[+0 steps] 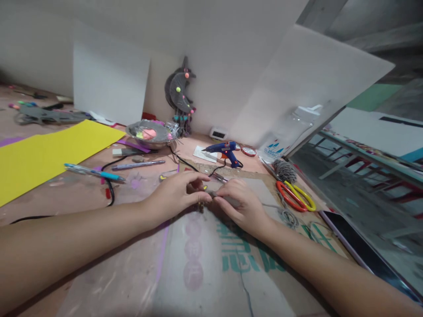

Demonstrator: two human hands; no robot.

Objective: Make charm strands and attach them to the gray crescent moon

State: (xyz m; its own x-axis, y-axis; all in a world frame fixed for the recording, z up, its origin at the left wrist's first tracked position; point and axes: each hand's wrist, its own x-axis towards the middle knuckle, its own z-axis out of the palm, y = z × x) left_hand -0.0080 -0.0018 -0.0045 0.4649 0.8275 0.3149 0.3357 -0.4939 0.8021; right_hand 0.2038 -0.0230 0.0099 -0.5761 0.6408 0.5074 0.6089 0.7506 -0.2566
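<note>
My left hand (180,191) and my right hand (238,201) meet at the middle of the table over a sheet of cardboard (231,259) with green print. Both hands pinch a small dark grey piece (211,194) between thumb and fingertips. Its shape is mostly hidden by my fingers. A blue hot glue gun (224,150) lies just behind my hands, its black cord (109,193) running left. Red and yellow scissors (295,196) lie to the right of my right hand.
A yellow paper sheet (46,154) covers the left. Pens (95,173) lie near it. A foil bowl (150,133) with pompoms and a grey moon decoration (180,92) stand at the back. A plastic bottle (287,132), twine (286,169) and a dark phone (360,251) lie right.
</note>
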